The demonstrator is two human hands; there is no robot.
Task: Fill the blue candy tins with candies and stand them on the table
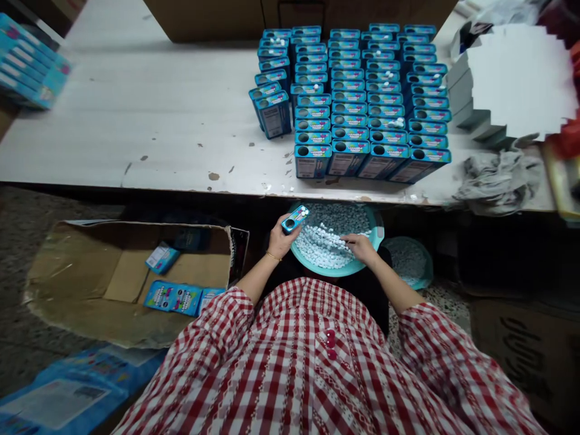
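Note:
My left hand (278, 240) grips a small blue candy box (295, 219) at the left rim of a turquoise basin (379, 232). The box has a round dark hole in its top, and a few white candies lie on that top. Small white candies (328, 257) fill the basin, which rests at my lap below the table edge. Over the basin's right side is my right hand (361, 248), its fingers closed and pointing left at a raised heap of candies. Whatever those fingers hold is too small to make out.
Rows of upright blue candy boxes (348, 148) stand on the white table (158, 121). White cartons (516, 84) and a crumpled cloth (498, 178) lie at right. An open cardboard box (90, 254) with blue packs is at left. A second basin (423, 281) sits lower right.

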